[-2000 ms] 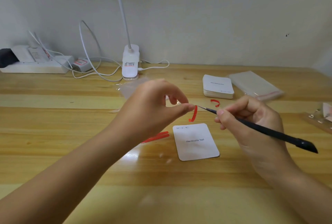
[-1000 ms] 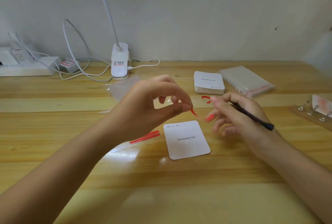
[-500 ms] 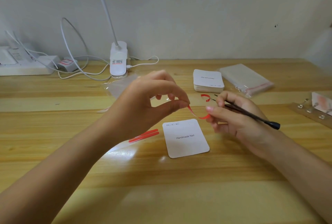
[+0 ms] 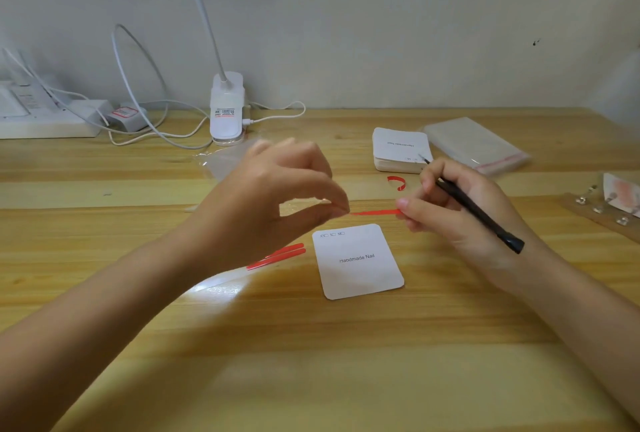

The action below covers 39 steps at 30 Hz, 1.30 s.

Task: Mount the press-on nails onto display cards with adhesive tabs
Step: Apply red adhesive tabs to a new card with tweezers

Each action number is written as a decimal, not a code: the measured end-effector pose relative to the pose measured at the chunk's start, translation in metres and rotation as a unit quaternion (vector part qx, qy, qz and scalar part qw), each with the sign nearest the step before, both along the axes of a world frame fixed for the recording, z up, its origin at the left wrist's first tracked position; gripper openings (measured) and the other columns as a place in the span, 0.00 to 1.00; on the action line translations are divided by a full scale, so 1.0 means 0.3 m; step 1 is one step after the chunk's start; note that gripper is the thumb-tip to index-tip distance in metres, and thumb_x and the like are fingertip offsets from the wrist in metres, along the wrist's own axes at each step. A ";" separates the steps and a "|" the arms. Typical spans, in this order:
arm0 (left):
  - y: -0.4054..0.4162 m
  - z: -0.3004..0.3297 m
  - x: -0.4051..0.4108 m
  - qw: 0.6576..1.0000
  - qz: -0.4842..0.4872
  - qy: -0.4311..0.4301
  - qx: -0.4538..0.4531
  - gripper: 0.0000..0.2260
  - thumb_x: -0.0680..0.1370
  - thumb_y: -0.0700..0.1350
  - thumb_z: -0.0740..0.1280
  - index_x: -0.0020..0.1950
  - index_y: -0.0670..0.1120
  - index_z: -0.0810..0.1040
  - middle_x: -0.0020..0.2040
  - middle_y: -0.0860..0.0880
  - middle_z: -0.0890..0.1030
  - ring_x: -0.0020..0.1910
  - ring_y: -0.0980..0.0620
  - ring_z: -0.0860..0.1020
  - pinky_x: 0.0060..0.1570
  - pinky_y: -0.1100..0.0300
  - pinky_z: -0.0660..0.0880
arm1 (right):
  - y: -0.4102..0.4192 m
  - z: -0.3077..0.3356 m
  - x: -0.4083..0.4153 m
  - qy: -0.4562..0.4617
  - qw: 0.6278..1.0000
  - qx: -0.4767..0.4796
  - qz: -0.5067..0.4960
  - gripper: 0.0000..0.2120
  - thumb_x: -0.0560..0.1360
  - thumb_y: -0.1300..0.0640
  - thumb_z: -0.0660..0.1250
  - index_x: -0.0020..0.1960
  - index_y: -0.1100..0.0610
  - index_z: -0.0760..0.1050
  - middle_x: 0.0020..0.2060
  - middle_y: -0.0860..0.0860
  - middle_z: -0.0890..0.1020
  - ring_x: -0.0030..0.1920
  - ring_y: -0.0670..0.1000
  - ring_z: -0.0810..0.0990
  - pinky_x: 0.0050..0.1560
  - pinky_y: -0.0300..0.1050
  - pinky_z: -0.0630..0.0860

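Red adhesive strip [image 4: 375, 213] stretches level between a person's two hands above a wooden desk [image 4: 311, 362]. The left hand [image 4: 277, 203] pinches one end between thumb and curled fingertips, while the right hand [image 4: 450, 209] pinches the other end with thumb and forefinger closed on it. Tucked in the same right hand is a slim black tool [image 4: 474, 206], its fine tip angled up and away past the knuckles, its blunt end resting over the back of the hand toward the wrist.

Just below the taut strip, on the near side of both sets of fingertips, lies a white display card [image 4: 358, 261] printed "Handmade Nail", flat on the wood. Two more red strips [image 4: 277, 256] lie side by side beneath the left hand, just beside the card's left edge. A small curled red scrap [image 4: 397, 182] sits on the desk just beyond the right thumb.

Farther out from the right hand's fingers rests a stack of white cards [image 4: 400, 149], and beside it a pile of clear sleeves [image 4: 474, 144] with a red-edged flap. Beyond the left hand's knuckles lies a crumpled piece of clear film [image 4: 225, 163], then the white base of a desk lamp [image 4: 227, 109] against the wall, with white cables [image 4: 138, 85] running to a power strip [image 4: 45, 119] at the far left.
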<state>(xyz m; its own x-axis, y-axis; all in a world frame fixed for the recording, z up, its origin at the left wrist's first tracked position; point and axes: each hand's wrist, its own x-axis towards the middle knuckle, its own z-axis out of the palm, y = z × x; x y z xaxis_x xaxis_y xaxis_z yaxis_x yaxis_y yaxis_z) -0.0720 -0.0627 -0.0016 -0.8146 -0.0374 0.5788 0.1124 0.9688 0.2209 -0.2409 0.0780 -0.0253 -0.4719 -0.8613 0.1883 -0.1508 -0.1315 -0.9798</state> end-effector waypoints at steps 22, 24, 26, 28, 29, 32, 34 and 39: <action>0.029 -0.036 0.016 0.856 0.142 -0.113 0.484 0.19 0.64 0.60 0.63 0.41 0.47 0.82 0.34 0.55 0.81 0.28 0.60 0.72 0.30 0.69 0.70 | -0.030 0.010 0.034 0.241 0.969 -0.047 -0.009 0.16 0.71 0.63 0.70 0.36 0.49 0.65 0.35 0.52 0.80 0.33 0.47 0.82 0.38 0.37 0.78; 0.047 -0.021 0.011 0.843 0.140 -0.133 0.503 0.20 0.63 0.62 0.63 0.38 0.47 0.82 0.31 0.54 0.80 0.26 0.58 0.71 0.28 0.67 0.69 | -0.031 0.013 0.039 0.255 0.966 -0.048 -0.012 0.16 0.70 0.60 0.69 0.36 0.45 0.65 0.35 0.52 0.80 0.33 0.47 0.82 0.38 0.39 0.78; 0.063 -0.012 0.006 0.843 0.148 -0.154 0.493 0.16 0.67 0.58 0.66 0.35 0.46 0.80 0.24 0.56 0.77 0.22 0.62 0.70 0.23 0.71 0.66 | -0.032 0.012 0.040 0.261 0.964 -0.048 -0.023 0.16 0.70 0.59 0.68 0.35 0.43 0.64 0.35 0.51 0.80 0.33 0.47 0.82 0.38 0.42 0.79; 0.069 -0.011 0.003 0.846 0.156 -0.160 0.484 0.10 0.71 0.51 0.69 0.34 0.46 0.79 0.20 0.57 0.74 0.20 0.63 0.69 0.21 0.73 0.64 | -0.034 0.011 0.040 0.263 0.963 -0.050 -0.030 0.17 0.70 0.60 0.69 0.35 0.42 0.65 0.35 0.51 0.79 0.33 0.47 0.82 0.38 0.42 0.79; 0.068 -0.012 0.003 0.847 0.158 -0.161 0.481 0.08 0.72 0.48 0.69 0.34 0.46 0.79 0.20 0.57 0.74 0.20 0.63 0.69 0.21 0.73 0.64 | -0.034 0.010 0.040 0.264 0.963 -0.051 -0.032 0.18 0.70 0.60 0.69 0.35 0.42 0.65 0.35 0.51 0.79 0.33 0.47 0.82 0.38 0.41 0.79; 0.061 -0.017 0.006 0.841 0.159 -0.160 0.491 0.07 0.74 0.43 0.69 0.35 0.45 0.80 0.21 0.56 0.75 0.19 0.62 0.68 0.20 0.72 0.64 | -0.034 0.004 0.035 0.264 0.962 -0.056 -0.031 0.20 0.71 0.63 0.69 0.35 0.43 0.64 0.35 0.52 0.79 0.33 0.47 0.82 0.37 0.37 0.77; 0.055 -0.025 0.009 0.836 0.158 -0.164 0.500 0.07 0.74 0.43 0.69 0.35 0.45 0.80 0.23 0.55 0.77 0.19 0.61 0.67 0.20 0.72 0.63 | -0.033 -0.004 0.032 0.260 0.964 -0.054 -0.027 0.20 0.72 0.64 0.69 0.35 0.44 0.64 0.35 0.51 0.79 0.33 0.46 0.82 0.37 0.36 0.77; 0.032 -0.053 0.002 0.870 0.169 -0.208 0.415 0.11 0.74 0.48 0.67 0.32 0.48 0.77 0.24 0.55 0.76 0.20 0.61 0.68 0.22 0.72 0.63 | -0.028 -0.039 0.029 0.266 0.964 -0.013 -0.023 0.19 0.70 0.63 0.70 0.35 0.44 0.65 0.35 0.49 0.79 0.33 0.46 0.81 0.39 0.39 0.78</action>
<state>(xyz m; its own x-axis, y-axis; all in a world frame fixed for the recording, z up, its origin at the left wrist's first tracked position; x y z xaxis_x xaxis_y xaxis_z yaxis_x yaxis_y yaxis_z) -0.0713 -0.0531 -0.0175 -0.8081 -0.5799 -0.1029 -0.4041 0.4188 0.8132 -0.2323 0.0697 -0.0371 -0.3412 -0.8335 0.4346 -0.6369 -0.1351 -0.7590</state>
